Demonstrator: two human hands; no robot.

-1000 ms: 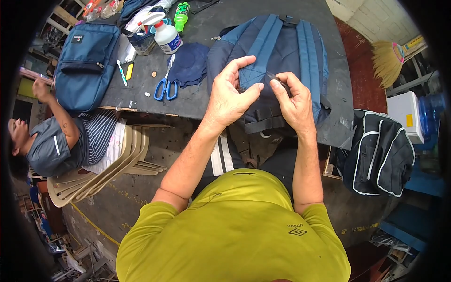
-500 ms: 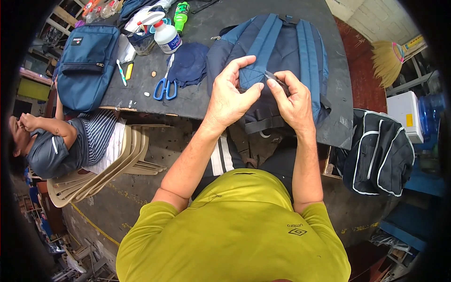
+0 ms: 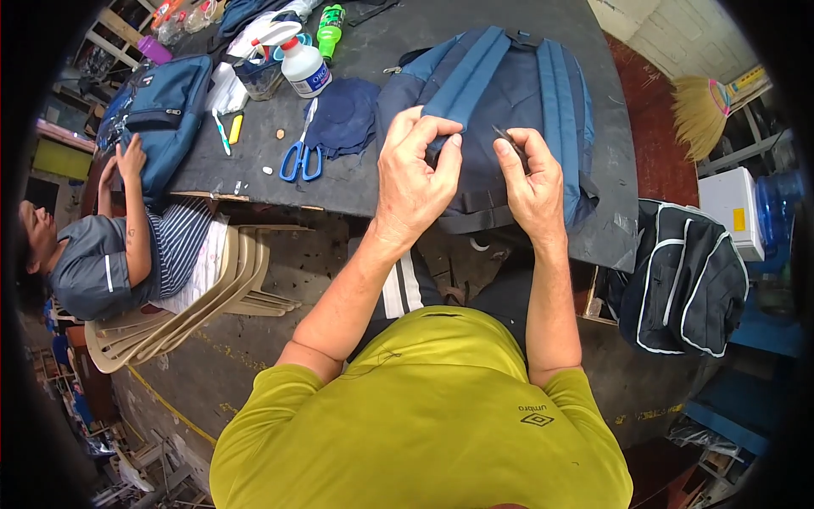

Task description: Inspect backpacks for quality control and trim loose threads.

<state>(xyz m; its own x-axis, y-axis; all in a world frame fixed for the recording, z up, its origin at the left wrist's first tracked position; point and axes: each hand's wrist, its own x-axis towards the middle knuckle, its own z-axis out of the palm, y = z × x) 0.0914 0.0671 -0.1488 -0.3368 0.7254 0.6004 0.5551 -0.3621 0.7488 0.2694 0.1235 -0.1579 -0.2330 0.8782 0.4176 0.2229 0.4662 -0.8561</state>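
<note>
While the left hand pinches a strap of the backpack between thumb and curled fingers, the right hand is closed narrowly around a small dark tool, its tip poking up past the fingertips. What kind of tool it is cannot be told. Compared with a second ago, the two hands sit slightly farther apart: the right one has drawn back from the left, and the tool's tip now shows clearly above it, where earlier it lay low against the strap. The left hand's grip looks unchanged.

The backpack lies flat on the dark table, straps up, straight ahead of the person, its lower edge near the table's front edge. Just to its left rests a folded piece of dark blue cloth, with blue-handled scissors touching its edge. Beyond them stands a white spray bottle, and a green bottle farther back.

At the table's left end another person's hand rests on a second blue bag; a second ago that arm was bent lower, near the table edge. A black bag hangs off to the right.
</note>
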